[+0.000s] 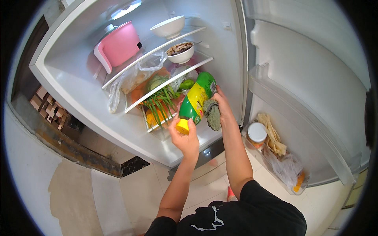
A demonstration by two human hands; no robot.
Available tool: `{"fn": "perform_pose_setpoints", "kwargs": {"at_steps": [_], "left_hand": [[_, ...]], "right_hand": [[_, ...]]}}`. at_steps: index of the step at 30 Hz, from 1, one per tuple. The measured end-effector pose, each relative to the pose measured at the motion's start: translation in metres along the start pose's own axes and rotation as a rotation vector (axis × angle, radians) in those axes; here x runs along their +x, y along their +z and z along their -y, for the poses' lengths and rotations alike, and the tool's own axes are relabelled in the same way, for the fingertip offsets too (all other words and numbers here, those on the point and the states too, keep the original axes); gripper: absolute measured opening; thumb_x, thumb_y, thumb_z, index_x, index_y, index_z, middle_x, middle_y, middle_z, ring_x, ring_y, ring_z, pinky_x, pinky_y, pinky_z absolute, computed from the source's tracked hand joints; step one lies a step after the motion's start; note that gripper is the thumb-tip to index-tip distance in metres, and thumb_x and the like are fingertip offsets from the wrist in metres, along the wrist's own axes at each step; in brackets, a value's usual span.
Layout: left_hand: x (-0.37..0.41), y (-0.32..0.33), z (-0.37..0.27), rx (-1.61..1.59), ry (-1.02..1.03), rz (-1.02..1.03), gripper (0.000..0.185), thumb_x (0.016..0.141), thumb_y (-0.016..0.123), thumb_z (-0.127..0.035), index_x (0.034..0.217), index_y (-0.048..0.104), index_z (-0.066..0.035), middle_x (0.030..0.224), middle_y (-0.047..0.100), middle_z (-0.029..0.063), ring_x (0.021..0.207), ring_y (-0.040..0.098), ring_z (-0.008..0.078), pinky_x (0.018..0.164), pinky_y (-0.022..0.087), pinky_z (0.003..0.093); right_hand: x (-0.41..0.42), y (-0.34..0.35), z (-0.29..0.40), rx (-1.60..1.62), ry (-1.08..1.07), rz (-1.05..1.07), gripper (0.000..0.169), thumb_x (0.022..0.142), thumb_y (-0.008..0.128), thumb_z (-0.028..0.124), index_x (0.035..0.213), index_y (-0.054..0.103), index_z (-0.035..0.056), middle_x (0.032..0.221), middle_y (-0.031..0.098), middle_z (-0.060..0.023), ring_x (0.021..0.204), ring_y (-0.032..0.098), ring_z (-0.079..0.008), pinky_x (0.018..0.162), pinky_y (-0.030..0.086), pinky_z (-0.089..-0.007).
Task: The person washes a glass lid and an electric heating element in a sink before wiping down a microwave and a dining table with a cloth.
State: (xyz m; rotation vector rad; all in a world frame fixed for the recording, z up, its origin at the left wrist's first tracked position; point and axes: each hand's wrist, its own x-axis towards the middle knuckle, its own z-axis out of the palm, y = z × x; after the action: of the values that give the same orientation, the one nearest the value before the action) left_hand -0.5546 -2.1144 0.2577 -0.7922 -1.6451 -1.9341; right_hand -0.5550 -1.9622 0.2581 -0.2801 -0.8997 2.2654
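Note:
A green plastic bottle (197,98) with a yellow label is tilted in front of the open refrigerator, its yellow cap towards me. My left hand (186,141) grips the cap between thumb and fingers. Around the bottle's side, my right hand (222,103) holds it and also keeps a grey-green cloth (213,115) against it. The fingers behind the bottle are mostly hidden. Just beyond it, green leafy stalks (161,103) hang over a shelf edge, and a green pepper (187,84) lies beside them.
Inside the refrigerator (71,69) are a pink pot (121,44), a white bowl (169,27), a bowl of dark food (180,53) and a plastic bag (138,70). The open door's lower bin (267,165) carries a white-lidded jar (257,132) and bags (283,166). A clear door shelf (298,118) juts out.

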Motion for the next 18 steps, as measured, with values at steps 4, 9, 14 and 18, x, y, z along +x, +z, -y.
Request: {"fn": "perform_pose_setpoints", "kwargs": {"at_steps": [4,9,14,18], "left_hand": [[0.001,0.045,0.033,-0.04,-0.081,0.0,0.037,0.08,0.066,-0.003,0.109,0.045,0.001,0.116,0.048,0.0156,0.104,0.05,0.0197,0.086,0.044,0.0304],[-0.003,0.066,0.071,-0.039,-0.167,0.236,0.038,0.083,0.059,0.001,0.117,0.043,0.002,0.12,0.04,0.0146,0.111,0.047,0.0249,0.087,0.046,0.0319],[0.014,0.115,0.078,-0.076,-0.23,0.292,0.04,0.082,0.058,0.005,0.118,0.042,-0.001,0.121,0.035,0.0132,0.098,0.057,0.0236,0.08,0.052,0.0293],[0.039,0.141,0.09,0.208,-0.174,0.272,0.046,0.073,0.071,-0.002,0.113,0.047,-0.003,0.109,0.044,0.0142,0.077,0.06,0.0242,0.068,0.049,0.0313]], "right_hand": [[0.025,-0.015,-0.009,-0.037,0.064,0.043,0.06,0.075,0.046,0.009,0.133,0.037,-0.0068,0.101,0.056,-0.0138,0.081,0.058,-0.018,0.069,0.049,-0.0281],[0.008,-0.024,-0.011,0.058,-0.085,-0.123,0.039,0.084,0.041,0.008,0.117,0.052,-0.0091,0.106,0.059,-0.015,0.093,0.059,-0.0205,0.084,0.047,-0.0304],[-0.001,-0.053,-0.02,0.03,-0.193,-0.357,0.031,0.084,0.043,0.005,0.108,0.06,-0.0059,0.106,0.06,-0.012,0.093,0.057,-0.0161,0.084,0.045,-0.0266],[-0.026,-0.063,-0.025,-0.12,-0.161,-0.349,0.03,0.08,0.045,0.001,0.101,0.065,-0.0017,0.1,0.063,-0.0068,0.09,0.056,-0.013,0.081,0.043,-0.024]]}}
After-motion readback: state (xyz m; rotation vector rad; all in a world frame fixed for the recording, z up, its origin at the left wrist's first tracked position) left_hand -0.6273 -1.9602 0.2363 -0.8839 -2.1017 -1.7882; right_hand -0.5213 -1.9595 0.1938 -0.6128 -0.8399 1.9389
